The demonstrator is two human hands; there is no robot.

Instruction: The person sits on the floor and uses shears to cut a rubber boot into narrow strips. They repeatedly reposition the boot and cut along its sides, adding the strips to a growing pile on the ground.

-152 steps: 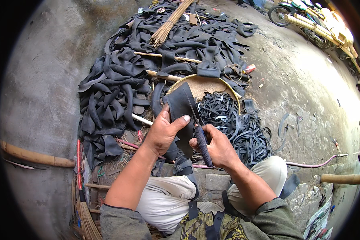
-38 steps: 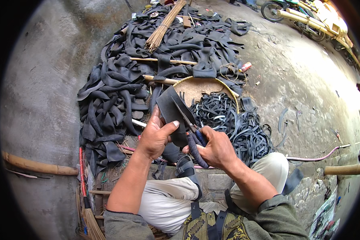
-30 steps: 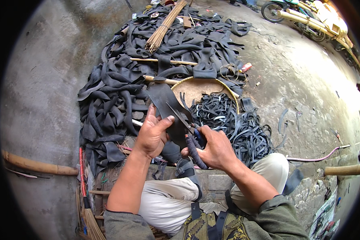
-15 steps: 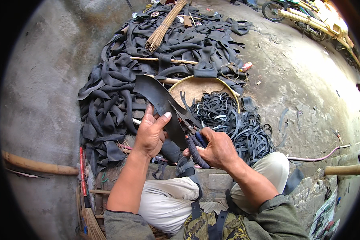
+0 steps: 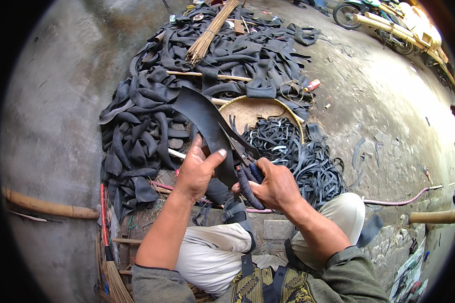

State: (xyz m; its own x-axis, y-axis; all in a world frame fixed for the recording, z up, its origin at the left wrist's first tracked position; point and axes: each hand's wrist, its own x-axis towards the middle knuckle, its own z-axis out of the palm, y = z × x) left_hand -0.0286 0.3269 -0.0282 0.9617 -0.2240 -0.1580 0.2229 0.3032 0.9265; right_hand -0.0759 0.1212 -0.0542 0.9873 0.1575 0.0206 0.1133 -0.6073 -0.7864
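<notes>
My left hand grips a curved sheet of black rubber, thumb on its face and fingers behind. The sheet stands tilted up in front of me, its wide end pointing away. My right hand is closed around a pair of large scissors with dark wrapped handles. The scissor blades lie along the right edge of the sheet, where a narrow strip hangs to the right. How far the blades are apart is hard to make out. Just beyond, a heap of thin black rubber strips spills over a round woven tray.
A large pile of black rubber pieces fills the floor ahead and left, topped by a bundle of sticks. Bamboo poles lie at the left. A broom stands near my left arm. A motorcycle is parked far right.
My left hand and the rubber sheet have shifted slightly right, with my thumb a little lower. The scissors remain at the sheet's right edge, their blades also slightly farther right.
</notes>
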